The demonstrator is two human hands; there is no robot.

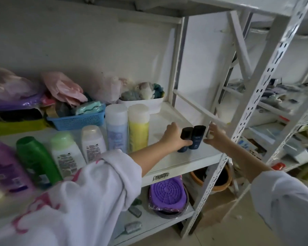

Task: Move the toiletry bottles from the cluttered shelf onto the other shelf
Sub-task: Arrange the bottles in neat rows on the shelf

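Head view: two small dark bottles [192, 138] stand upright and touching each other near the front right corner of the white shelf [174, 160]. The left hand [174, 137] curls round the left one, thumb across its front. The right hand [214, 135] hangs just right of the pair with fingers [210, 129] loosely spread, holding nothing. Further left on the same shelf stand a yellow bottle [138, 126], a blue bottle [116, 127], a white bottle [93, 141], a pale green-capped bottle [66, 153], a green bottle [37, 160] and a purple bottle [7, 167].
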